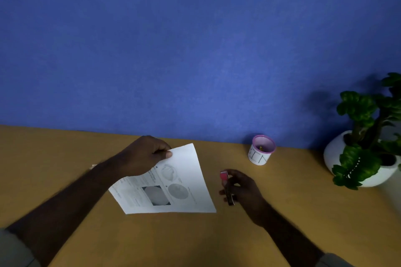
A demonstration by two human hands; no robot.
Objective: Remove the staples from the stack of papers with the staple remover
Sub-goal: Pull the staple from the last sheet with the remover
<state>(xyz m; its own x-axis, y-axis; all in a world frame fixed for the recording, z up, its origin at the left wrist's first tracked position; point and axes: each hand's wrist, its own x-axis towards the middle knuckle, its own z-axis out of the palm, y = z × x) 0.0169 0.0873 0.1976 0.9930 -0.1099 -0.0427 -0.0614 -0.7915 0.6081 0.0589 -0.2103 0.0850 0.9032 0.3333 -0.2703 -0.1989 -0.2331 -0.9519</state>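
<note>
Head view: left hand (143, 156) pinches papers (173, 186); right hand (240, 188) grips remover (226, 186), next likely closing on a staple.

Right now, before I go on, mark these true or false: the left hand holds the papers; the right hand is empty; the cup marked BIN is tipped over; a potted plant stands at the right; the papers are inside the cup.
1. The left hand holds the papers: true, pinching their far corner.
2. The right hand is empty: false, it grips the staple remover.
3. The cup marked BIN is tipped over: false, it stands upright.
4. A potted plant stands at the right: true.
5. The papers are inside the cup: false, they are over the table.
</note>
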